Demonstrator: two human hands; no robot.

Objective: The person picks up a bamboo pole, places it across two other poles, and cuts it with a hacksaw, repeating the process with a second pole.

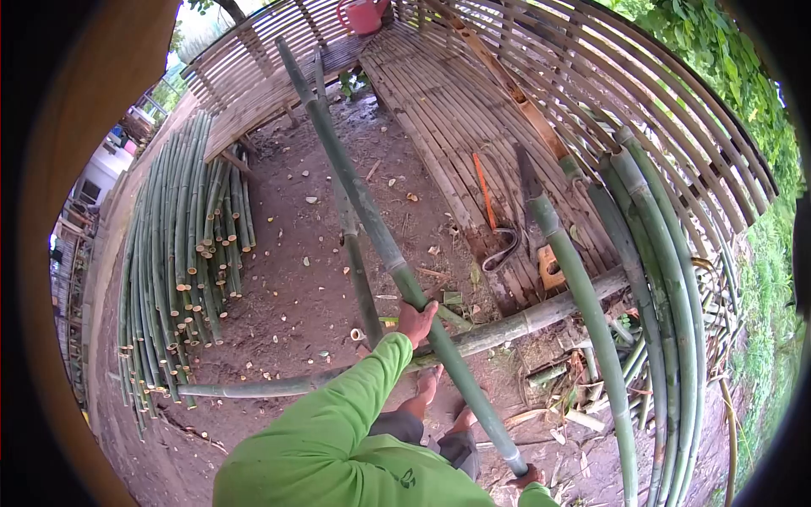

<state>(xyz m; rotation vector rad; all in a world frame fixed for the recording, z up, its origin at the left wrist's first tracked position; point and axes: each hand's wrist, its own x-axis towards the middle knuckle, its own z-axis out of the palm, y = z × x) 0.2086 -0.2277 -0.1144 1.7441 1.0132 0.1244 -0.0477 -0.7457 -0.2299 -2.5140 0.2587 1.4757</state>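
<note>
Cut green bamboo poles (182, 220) are stacked at the left. A long bamboo pole (359, 198) is held slantwise, clasped partway along by the left grip (416, 323) and at its near end by the right grip (530, 477). On the slatted counter (422, 110), an orange-handled curved tool (484, 190) is laid.

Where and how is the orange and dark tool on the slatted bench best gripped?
Probably by its orange shaft, from above, fingers wrapping across it: that part is straight and slim, with nothing lying over it. The dark end curves round, so looks more awkward.
</note>
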